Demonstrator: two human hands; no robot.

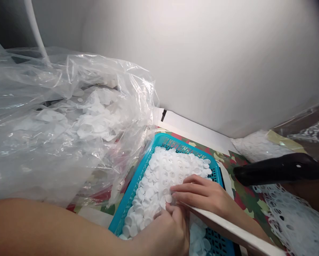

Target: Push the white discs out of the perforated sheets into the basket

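Note:
A blue plastic basket (132, 190) is heaped with small white discs (146, 193). On the heap lies a thin white sheet with rows of round holes (172, 174). My left hand (167, 229) has its fingers curled and pinched at the near edge of this sheet, partly hiding what they grip. Just right of it, my right hand (202, 193) rests over the sheet and discs, fingers stretched out. A long white strip (234, 225) runs from between the hands across the right forearm to the lower right; whether it joins the sheet I cannot tell.
Left of the basket spreads a large clear plastic bag (116, 156) holding white scraps (98, 121). To the right are a black handle-like object (271, 169), perforated white sheets (295, 217) and a bag of white pieces (258, 145). A camouflage-patterned cloth (220, 156) lies underneath; a pale wall stands behind.

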